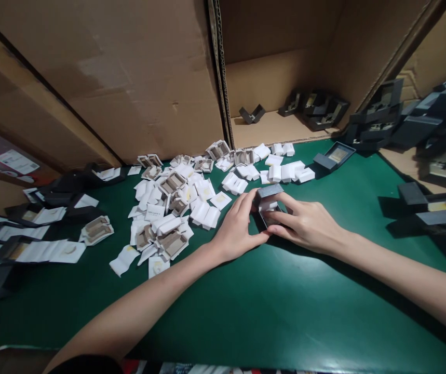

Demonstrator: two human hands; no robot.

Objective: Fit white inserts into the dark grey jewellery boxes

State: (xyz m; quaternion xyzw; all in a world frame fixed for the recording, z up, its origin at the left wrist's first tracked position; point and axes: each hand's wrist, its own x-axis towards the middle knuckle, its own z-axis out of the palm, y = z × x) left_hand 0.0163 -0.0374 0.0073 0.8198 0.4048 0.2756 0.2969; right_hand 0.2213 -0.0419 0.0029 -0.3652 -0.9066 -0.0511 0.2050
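Observation:
Between my two hands stands a small dark jewelry box (270, 191), its lid raised and a white insert (268, 206) partly showing inside. My left hand (236, 226) grips the box from the left, fingers behind and thumb at the front. From the right, my right hand (304, 221) reaches in with its fingers at the opening, on the white insert; the fingertips are partly hidden. Just left of my hands lies a loose pile of white folded paper inserts (205, 213), some showing grey-brown undersides.
Dark boxes with white inserts (47, 215) crowd the left side of the green table (285, 311). Open dark boxes (413, 124) are heaped at the right, one dark box (335, 156) lying nearer. Behind stands a cardboard carton (269, 70) with several boxes in it.

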